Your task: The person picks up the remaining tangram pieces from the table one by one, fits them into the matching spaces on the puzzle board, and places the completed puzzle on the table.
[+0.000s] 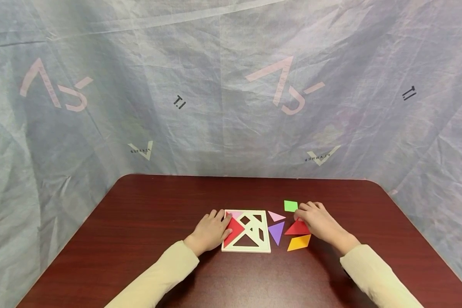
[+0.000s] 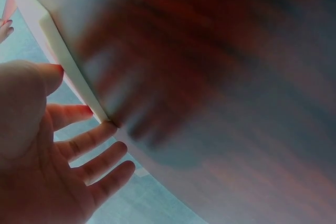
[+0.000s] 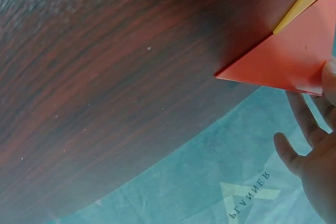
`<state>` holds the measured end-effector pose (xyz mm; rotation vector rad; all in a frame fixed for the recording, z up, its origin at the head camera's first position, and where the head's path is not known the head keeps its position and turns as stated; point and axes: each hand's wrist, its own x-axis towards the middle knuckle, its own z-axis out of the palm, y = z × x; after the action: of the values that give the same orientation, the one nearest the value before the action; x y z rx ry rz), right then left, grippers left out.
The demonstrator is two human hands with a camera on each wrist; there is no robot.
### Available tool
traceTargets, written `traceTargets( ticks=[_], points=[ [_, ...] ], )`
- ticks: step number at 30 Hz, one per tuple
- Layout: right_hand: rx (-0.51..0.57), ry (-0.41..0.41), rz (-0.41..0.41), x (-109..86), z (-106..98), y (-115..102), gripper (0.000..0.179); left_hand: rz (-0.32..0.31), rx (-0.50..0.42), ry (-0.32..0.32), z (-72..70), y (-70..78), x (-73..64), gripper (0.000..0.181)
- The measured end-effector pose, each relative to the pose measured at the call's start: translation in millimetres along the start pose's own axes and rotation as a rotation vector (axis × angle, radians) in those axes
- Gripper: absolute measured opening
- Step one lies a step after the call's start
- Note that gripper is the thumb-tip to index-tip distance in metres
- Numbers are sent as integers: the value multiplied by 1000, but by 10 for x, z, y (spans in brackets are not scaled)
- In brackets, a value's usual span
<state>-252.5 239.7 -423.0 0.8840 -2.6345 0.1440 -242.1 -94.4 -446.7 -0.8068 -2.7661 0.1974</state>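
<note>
Because the left hand (image 1: 211, 232) rests over the left edge of the white tray (image 1: 267, 239), the tray is probably being steadied; its fingers look mostly straight and apart, thumb side by the large red inset piece (image 1: 234, 232), no pinch seen. Right hand (image 1: 320, 222) pinches a red triangle (image 1: 298, 229) near one corner, thumb on the upper face, fingers at the edge or beneath; a corner hold likely makes a thin flat piece easier to get under. Cannot tell if the triangle is fully off the desk (image 1: 158, 205)

Inside the tray, the red inset piece and a pink inset piece (image 1: 236, 214) sit on the left side, other cut-outs show dark desk through them. Right of the tray, loose pieces lie between or near the hands, presumably kept within easy reach: pink triangle (image 1: 276, 216) and purple triangle (image 1: 276, 233) just beside the tray, orange parallelogram (image 1: 299, 242) on the near side of the held triangle, green square (image 1: 291, 206) on the far side. Pieces look spread out, which probably keeps each easy to pick singly. Grey printed cloth (image 1: 215, 85) hangs behind the desk, likely as a plain-ish backdrop
</note>
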Motion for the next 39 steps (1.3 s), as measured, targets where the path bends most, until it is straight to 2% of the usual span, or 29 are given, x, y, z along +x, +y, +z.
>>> traceTargets(
  ticks=[8, 12, 13, 16, 24, 39],
  points=[
    [10, -8, 12, 6, 9, -12, 20, 9, 11, 21, 26, 2, -22, 44],
    [10, -5, 10, 12, 0, -21, 21, 23, 4, 69, 35, -8, -41, 42],
    [9, -4, 10, 15, -5, -24, 21, 32, 16, 92, 75, -20, -39, 42],
    [1, 3, 11, 26, -21, -31, 22, 39, 17, 108, 83, -28, -40, 41],
    [2, 26, 0, 64, -73, -85, 21, 8, 4, 31, -27, 5, -24, 43],
    [31, 50, -37, 171, -71, -309, 22, 6, 9, 3, -23, -2, -4, 44]
  ],
)
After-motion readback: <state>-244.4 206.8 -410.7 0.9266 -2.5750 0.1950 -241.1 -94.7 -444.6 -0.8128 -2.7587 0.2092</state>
